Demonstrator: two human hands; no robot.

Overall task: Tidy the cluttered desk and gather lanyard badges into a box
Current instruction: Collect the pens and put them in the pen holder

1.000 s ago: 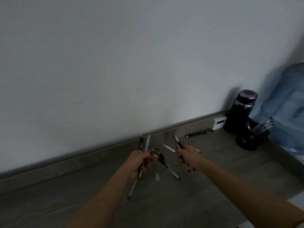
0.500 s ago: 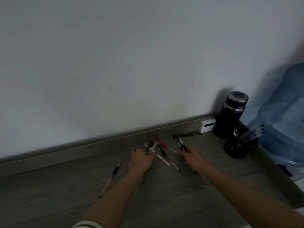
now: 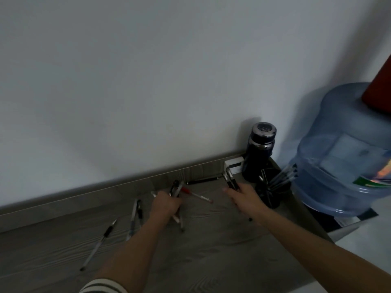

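- Gripping a pen bundle [image 3: 176, 189], your left hand [image 3: 167, 205] is fisted tight over the middle of the desk [image 3: 211, 261]. Tops stick out at its 12 o'clock, tips at its 5 o'clock, down by the wood; touching or not, can't tell.
- Your right hand [image 3: 243, 197] is curled round a pen clutch [image 3: 231, 181], dark barrels, tops aimed at 11 o'clock. One digit pokes out toward 9 o'clock.
- Red pen [image 3: 196, 195]: loose on the desk between your hands, at 2 o'clock of the left fist, just beside it.
- Black pen [image 3: 202, 180]: at 12 o'clock of the red one, lying along the back ledge [image 3: 84, 195].
- Pair [image 3: 135, 214]: two pens side by side, at 9 o'clock of your left hand, near it.
- Lone pen [image 3: 99, 243]: farther out at 8 o'clock, slanted, apart from the pair.
- Cup [image 3: 269, 197]: dark, at 3 o'clock of your right hand, just beside it. Pens [image 3: 283, 179] fan out of it toward 2 o'clock.
- Flask [image 3: 259, 153]: upright at 12 o'clock of the cup, in the corner by the wall [image 3: 148, 81]. White block [image 3: 233, 166] at its 9 o'clock, on the ledge.
- Jug [image 3: 347, 151]: blue, at 3 o'clock past the desk's edge. Red thing [image 3: 378, 89] on top, cut off by the frame.
- Striped cuff [image 3: 101, 289]: at 6 o'clock, on your left arm.
- Dim light; pen count in either hand can't be told.
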